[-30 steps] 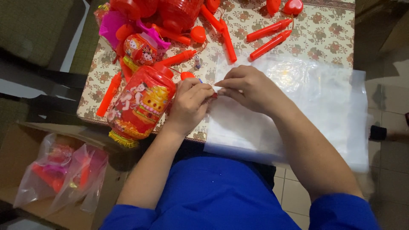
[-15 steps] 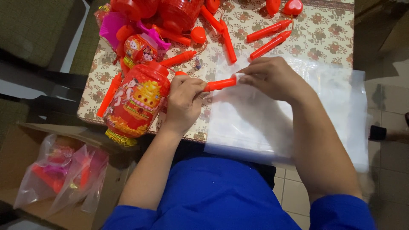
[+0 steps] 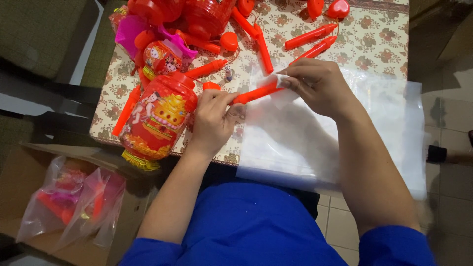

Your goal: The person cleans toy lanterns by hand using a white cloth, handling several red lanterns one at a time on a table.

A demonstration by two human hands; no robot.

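While we look down at the floral table (image 3: pixel 374 39), our left hand (image 3: pixel 213 118) and right hand (image 3: pixel 318 84) each pinch 1 end of an orange stick (image 3: pixel 256 92) over clear plastic bags (image 3: pixel 345 143). A red lantern (image 3: pixel 157 118) sits just beside the left hand.

Cardboard box (image 3: pixel 29 172) of bagged toys (image 3: pixel 74 202)

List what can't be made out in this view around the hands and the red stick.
- Head view: right hand hides the far end of the red plastic stick.
- Left hand covers the stick's near end.
- Small battery-like cylinder: too small to identify.
- Bagged toys in the cardboard box: blurred by plastic.
- Red lanterns at top: cut off by the edge.
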